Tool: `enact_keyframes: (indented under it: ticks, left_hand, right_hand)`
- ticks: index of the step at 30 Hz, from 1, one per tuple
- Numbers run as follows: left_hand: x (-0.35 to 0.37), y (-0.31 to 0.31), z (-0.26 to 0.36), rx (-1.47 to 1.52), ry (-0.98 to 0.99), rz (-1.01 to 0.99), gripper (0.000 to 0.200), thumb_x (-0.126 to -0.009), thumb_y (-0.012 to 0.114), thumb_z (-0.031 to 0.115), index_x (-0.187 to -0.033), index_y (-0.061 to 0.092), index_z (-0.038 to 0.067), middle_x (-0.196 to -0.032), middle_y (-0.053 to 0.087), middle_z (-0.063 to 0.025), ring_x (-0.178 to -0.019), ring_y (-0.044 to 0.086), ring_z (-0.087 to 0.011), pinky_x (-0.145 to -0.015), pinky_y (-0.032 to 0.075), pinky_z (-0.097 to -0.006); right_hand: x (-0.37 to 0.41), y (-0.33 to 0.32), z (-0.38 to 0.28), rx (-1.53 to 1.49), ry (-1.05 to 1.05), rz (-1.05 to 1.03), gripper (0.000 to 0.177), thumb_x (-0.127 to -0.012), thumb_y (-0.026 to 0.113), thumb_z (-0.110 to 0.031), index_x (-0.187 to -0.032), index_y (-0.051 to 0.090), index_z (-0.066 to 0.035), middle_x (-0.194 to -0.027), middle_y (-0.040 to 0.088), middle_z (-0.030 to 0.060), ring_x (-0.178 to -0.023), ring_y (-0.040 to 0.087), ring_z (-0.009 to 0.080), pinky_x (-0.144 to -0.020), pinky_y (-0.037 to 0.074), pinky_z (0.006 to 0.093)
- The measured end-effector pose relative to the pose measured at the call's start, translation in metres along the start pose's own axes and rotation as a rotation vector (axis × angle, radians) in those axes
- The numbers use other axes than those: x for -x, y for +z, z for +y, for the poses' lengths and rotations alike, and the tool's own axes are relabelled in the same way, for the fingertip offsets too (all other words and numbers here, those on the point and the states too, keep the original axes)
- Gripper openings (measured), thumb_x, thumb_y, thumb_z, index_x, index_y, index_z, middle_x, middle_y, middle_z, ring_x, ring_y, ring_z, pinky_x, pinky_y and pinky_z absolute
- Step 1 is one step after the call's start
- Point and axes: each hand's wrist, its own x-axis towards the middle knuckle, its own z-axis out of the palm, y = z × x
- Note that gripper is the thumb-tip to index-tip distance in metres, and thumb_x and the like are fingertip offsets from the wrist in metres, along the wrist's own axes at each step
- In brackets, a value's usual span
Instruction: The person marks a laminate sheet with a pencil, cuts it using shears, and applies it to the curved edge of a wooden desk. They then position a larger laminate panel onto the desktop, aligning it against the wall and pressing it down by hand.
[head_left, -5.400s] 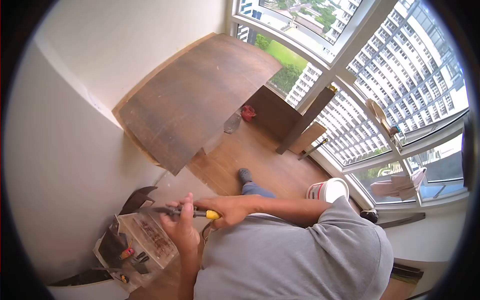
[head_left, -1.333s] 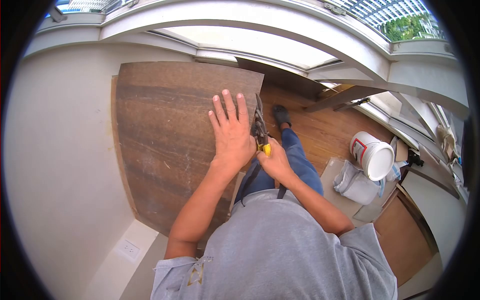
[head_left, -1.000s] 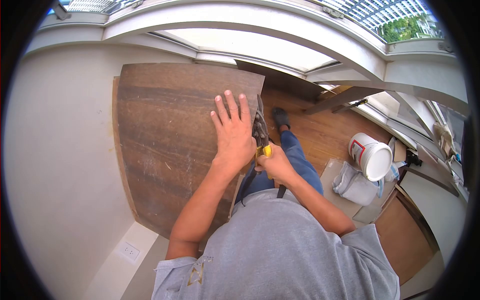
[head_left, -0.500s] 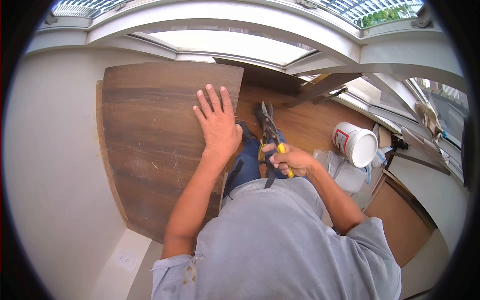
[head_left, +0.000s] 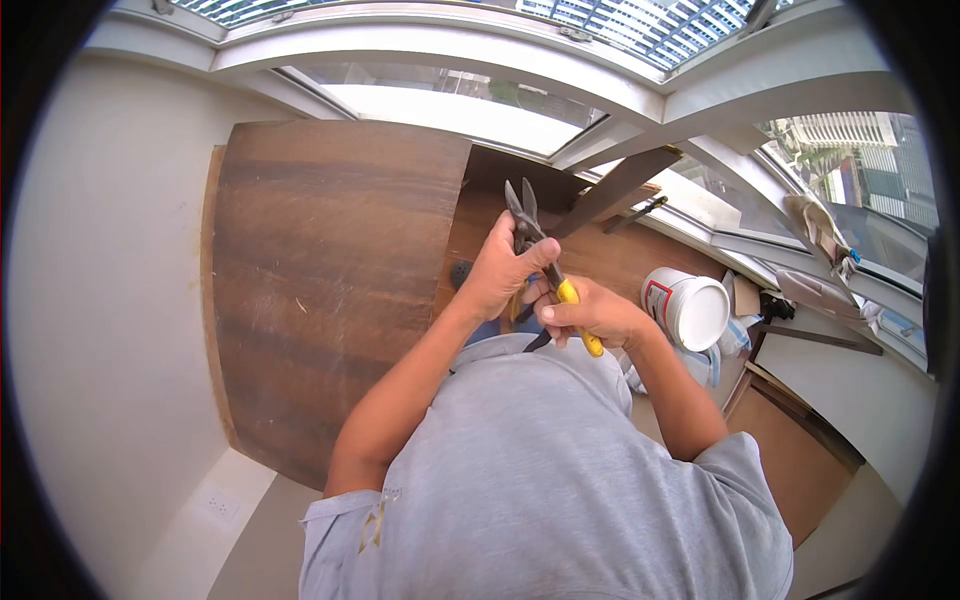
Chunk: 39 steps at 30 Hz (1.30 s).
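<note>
Tin snips [head_left: 556, 268] with yellow handles are held up in front of my body, their metal blades parted and pointing away from me. My right hand [head_left: 590, 312] is closed round the yellow handles. Nearer the blades, my left hand [head_left: 503, 265] grips the snips around the pivot, thumb on one side and fingers on the other. To the left stands a large brown wood-grain panel [head_left: 320, 290], its right edge beside my left forearm. Neither hand touches the panel.
On the right, a white bucket [head_left: 700, 312] with a lid stands beside white bags. A dark board [head_left: 615, 192] leans near the windows, with a handsaw-like tool [head_left: 640, 213] by it. Brown boards [head_left: 800, 430] lie at lower right. A wall outlet [head_left: 220, 504] is at lower left.
My left hand has left the panel and moved right to take hold of the snips near the pivot. The right hand still holds the handles. The view has shifted slightly.
</note>
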Motion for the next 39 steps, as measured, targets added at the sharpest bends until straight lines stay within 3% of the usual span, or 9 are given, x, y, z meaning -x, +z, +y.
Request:
enact_keyframes:
  ticks: [4, 11, 15, 17, 19, 21, 30, 36, 39]
  left_hand:
    - [-0.002, 0.006, -0.022, 0.222, -0.021, 0.275, 0.036, -0.087, 0.083, 0.013, -0.101, 0.05, 0.011, -0.088, 0.056, 0.0005, -0.075, 0.056, -0.0069, -0.064, 0.049, -0.0252]
    - [-0.011, -0.014, -0.034, 0.335, -0.075, 0.285, 0.03, -0.091, 0.076, 0.006, -0.1, 0.048, 0.011, -0.089, 0.06, -0.0015, -0.077, 0.06, -0.0101, -0.077, 0.055, -0.0291]
    - [-0.015, -0.02, -0.028, 0.26, -0.093, 0.269, 0.035, -0.093, 0.078, 0.014, -0.114, 0.052, 0.005, -0.105, 0.06, -0.0096, -0.092, 0.064, -0.0172, -0.091, 0.054, -0.0361]
    - [-0.009, -0.015, -0.012, -0.874, 0.214, 0.526, 0.061, -0.093, 0.08, 0.025, -0.137, 0.048, -0.003, -0.126, 0.053, -0.0195, -0.116, 0.059, -0.0282, -0.106, 0.047, -0.0486]
    - [-0.005, -0.043, 0.003, -0.975, 0.361, 0.546, 0.094, -0.086, 0.084, 0.037, -0.154, 0.035, -0.005, -0.148, 0.038, -0.0282, -0.141, 0.04, -0.039, -0.116, 0.034, -0.0572]
    - [-0.008, -0.063, 0.02, -1.757, 0.433, 0.572, 0.107, -0.08, 0.088, 0.036, -0.159, 0.028, -0.004, -0.161, 0.025, -0.0318, -0.15, 0.026, -0.0481, -0.12, 0.029, -0.0591]
    - [-0.037, -0.093, 0.011, -1.946, 0.155, 0.497, 0.107, -0.078, 0.082, 0.025, -0.167, 0.022, 0.02, -0.168, 0.011, -0.0322, -0.152, 0.011, -0.0609, -0.118, 0.022, -0.0718]
    - [-0.037, -0.091, 0.024, -1.917, 0.075, 0.435, 0.102, -0.076, 0.075, 0.021, -0.166, 0.026, 0.017, -0.166, 0.017, -0.0331, -0.15, 0.016, -0.0616, -0.119, 0.022, -0.0719]
    - [-0.037, -0.088, 0.03, -1.898, 0.053, 0.416, 0.102, -0.076, 0.076, 0.022, -0.166, 0.026, 0.016, -0.166, 0.018, -0.0331, -0.149, 0.017, -0.0614, -0.118, 0.023, -0.0714]
  right_hand:
    - [-0.004, 0.008, 0.023, -0.07, -0.145, 0.168, 0.095, -0.083, 0.078, -0.022, -0.161, 0.027, -0.001, -0.139, 0.051, 0.0149, -0.128, 0.05, 0.0225, -0.112, 0.04, 0.0377]
    - [-0.039, 0.002, 0.048, 0.048, -0.166, 0.135, 0.109, -0.076, 0.07, -0.007, -0.168, 0.011, -0.011, -0.14, 0.049, 0.0143, -0.123, 0.051, 0.0238, -0.11, 0.04, 0.0365]
    - [-0.059, -0.004, 0.058, 0.08, -0.179, 0.061, 0.088, -0.077, 0.068, -0.005, -0.157, 0.032, -0.006, -0.129, 0.051, 0.0108, -0.116, 0.051, 0.0215, -0.102, 0.044, 0.0345]
    - [-0.079, -0.01, 0.072, 0.139, -0.154, 0.058, 0.079, -0.077, 0.068, -0.005, -0.151, 0.041, -0.004, -0.125, 0.052, 0.0097, -0.114, 0.051, 0.0205, -0.098, 0.046, 0.0338]
    - [-0.099, -0.012, 0.089, -0.046, -0.186, 0.029, 0.062, -0.077, 0.067, -0.004, -0.136, 0.05, -0.003, -0.118, 0.053, 0.0085, -0.11, 0.051, 0.0197, -0.094, 0.046, 0.032]
    - [-0.112, 0.002, 0.097, -0.15, -0.175, 0.061, 0.061, -0.077, 0.067, -0.004, -0.136, 0.05, -0.002, -0.115, 0.054, 0.0083, -0.108, 0.052, 0.0194, -0.094, 0.046, 0.0316]
    - [-0.151, 0.01, 0.097, 0.075, -0.332, 0.23, 0.054, -0.08, 0.067, -0.005, -0.131, 0.051, -0.003, -0.109, 0.052, 0.0034, -0.098, 0.05, 0.0145, -0.087, 0.045, 0.0288]
    - [-0.156, 0.018, 0.092, 0.057, -0.248, 0.221, 0.062, -0.08, 0.069, -0.007, -0.138, 0.049, -0.002, -0.109, 0.052, 0.0041, -0.1, 0.05, 0.0159, -0.088, 0.046, 0.0296]
    - [-0.156, 0.022, 0.094, 0.169, -0.301, 0.224, 0.09, -0.079, 0.071, -0.007, -0.16, 0.032, -0.001, -0.136, 0.053, 0.0125, -0.128, 0.05, 0.0247, -0.111, 0.038, 0.0327]
